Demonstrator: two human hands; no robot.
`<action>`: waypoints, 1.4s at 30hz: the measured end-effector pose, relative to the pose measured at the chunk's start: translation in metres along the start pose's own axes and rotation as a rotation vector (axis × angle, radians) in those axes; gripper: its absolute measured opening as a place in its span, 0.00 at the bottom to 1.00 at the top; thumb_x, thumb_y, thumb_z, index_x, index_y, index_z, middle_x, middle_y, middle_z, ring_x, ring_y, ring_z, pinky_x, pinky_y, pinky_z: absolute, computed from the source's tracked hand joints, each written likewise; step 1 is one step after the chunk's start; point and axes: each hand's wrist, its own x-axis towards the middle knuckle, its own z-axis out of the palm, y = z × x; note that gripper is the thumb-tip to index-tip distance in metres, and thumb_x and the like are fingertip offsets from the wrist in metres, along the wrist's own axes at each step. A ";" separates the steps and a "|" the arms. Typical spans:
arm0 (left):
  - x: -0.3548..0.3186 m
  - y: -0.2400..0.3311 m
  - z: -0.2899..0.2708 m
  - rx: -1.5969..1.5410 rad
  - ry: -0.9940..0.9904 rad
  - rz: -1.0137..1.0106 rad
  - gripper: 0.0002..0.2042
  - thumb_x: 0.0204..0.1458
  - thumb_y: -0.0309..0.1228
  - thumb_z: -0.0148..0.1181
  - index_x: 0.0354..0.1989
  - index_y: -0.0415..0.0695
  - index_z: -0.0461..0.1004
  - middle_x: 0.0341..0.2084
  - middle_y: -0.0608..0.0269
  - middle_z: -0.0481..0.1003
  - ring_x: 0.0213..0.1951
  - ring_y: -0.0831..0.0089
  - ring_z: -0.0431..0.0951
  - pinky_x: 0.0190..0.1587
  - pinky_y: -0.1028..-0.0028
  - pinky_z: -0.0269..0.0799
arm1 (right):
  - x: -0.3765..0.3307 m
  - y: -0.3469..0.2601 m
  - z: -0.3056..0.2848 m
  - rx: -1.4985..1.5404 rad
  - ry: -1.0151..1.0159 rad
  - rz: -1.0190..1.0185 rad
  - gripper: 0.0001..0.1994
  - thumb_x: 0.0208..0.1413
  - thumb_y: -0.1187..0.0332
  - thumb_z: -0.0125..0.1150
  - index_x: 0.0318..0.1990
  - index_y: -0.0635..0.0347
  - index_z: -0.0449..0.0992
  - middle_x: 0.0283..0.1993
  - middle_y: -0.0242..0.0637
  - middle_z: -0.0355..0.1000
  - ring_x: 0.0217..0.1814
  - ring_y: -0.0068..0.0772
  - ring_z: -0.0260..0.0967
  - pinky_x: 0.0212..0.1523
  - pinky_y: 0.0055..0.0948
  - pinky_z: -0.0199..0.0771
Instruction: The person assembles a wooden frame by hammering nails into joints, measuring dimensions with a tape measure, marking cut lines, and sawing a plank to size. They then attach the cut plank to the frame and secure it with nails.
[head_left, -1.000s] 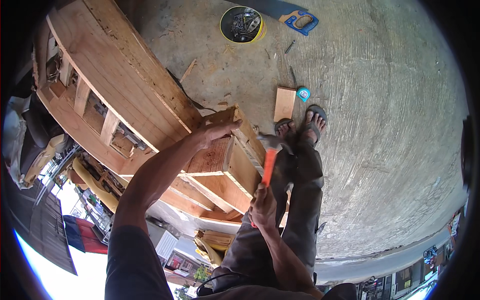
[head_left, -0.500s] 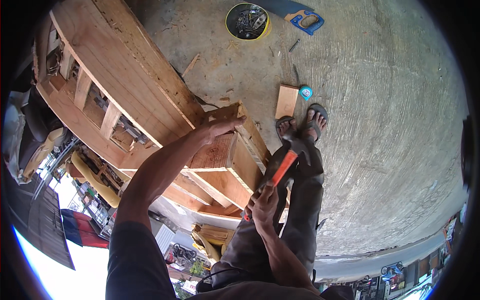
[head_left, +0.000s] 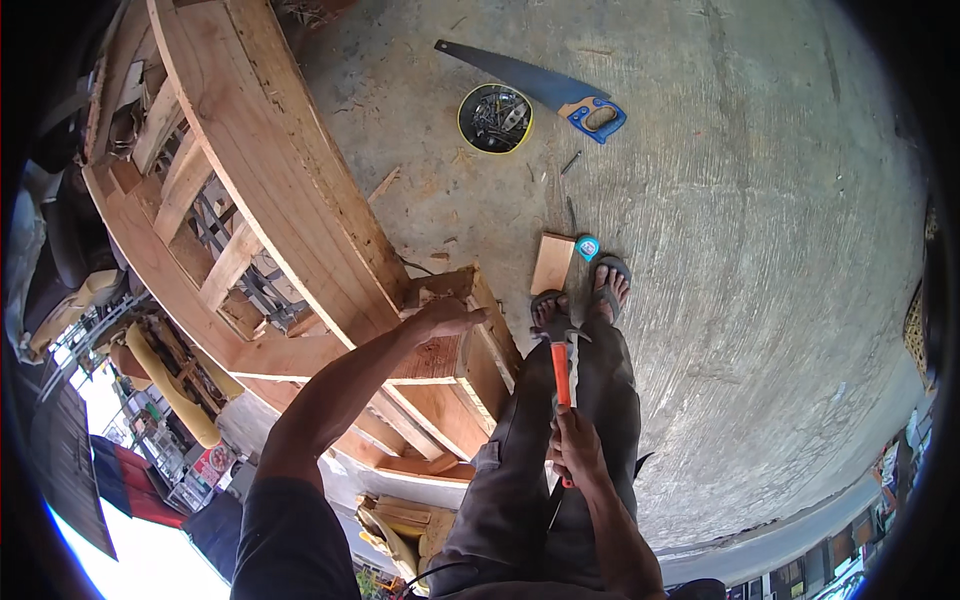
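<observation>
Gripping an orange-handled hammer (head_left: pixel 560 372), the right hand (head_left: pixel 574 447) hides its lower handle.

An orange-handled claw hammer (head_left: pixel 559 372) stands nearly upright in the picture, its dark steel head uppermost and pointing away from the person, the lower end of its grip wrapped in the right hand (head_left: pixel 574 450) in front of dark trousers. Beside it, a pale, unfinished wooden block (head_left: pixel 437 352) sits against the end of a long curved timber frame (head_left: pixel 262 190), its flat reddish face turned up. The left hand (head_left: pixel 446 318) lies palm-down on the block's top edge, fingers spread toward the hammer.
</observation>
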 end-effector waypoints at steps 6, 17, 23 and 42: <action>-0.009 0.059 -0.058 0.156 0.384 0.094 0.21 0.57 0.49 0.56 0.46 0.43 0.78 0.42 0.50 0.80 0.45 0.56 0.80 0.50 0.61 0.74 | 0.029 -0.012 -0.021 0.425 0.223 -0.283 0.14 0.64 0.53 0.54 0.33 0.46 0.59 0.17 0.21 0.50 0.10 0.16 0.47 0.07 0.24 0.51; 0.239 0.144 -0.238 0.182 0.893 0.041 0.11 0.53 0.29 0.54 0.41 0.47 0.81 0.41 0.52 0.81 0.47 0.57 0.81 0.53 0.65 0.75 | 0.062 -0.064 -0.027 0.034 0.034 0.151 0.16 0.63 0.54 0.59 0.37 0.52 0.61 0.18 0.22 0.53 0.11 0.14 0.49 0.10 0.23 0.55; 0.289 0.135 -0.249 -0.148 1.044 -0.023 0.12 0.55 0.32 0.53 0.43 0.43 0.80 0.46 0.50 0.79 0.51 0.56 0.79 0.54 0.64 0.76 | 0.064 -0.117 -0.034 0.013 -0.019 0.204 0.15 0.62 0.57 0.59 0.38 0.56 0.61 0.20 0.26 0.58 0.11 0.15 0.55 0.11 0.25 0.62; 0.208 0.150 -0.194 -0.745 1.210 -0.007 0.06 0.53 0.26 0.57 0.35 0.44 0.80 0.31 0.59 0.82 0.34 0.65 0.83 0.39 0.65 0.79 | 0.061 -0.135 -0.036 0.108 0.003 0.256 0.11 0.62 0.61 0.58 0.36 0.50 0.61 0.20 0.22 0.56 0.13 0.16 0.51 0.12 0.24 0.56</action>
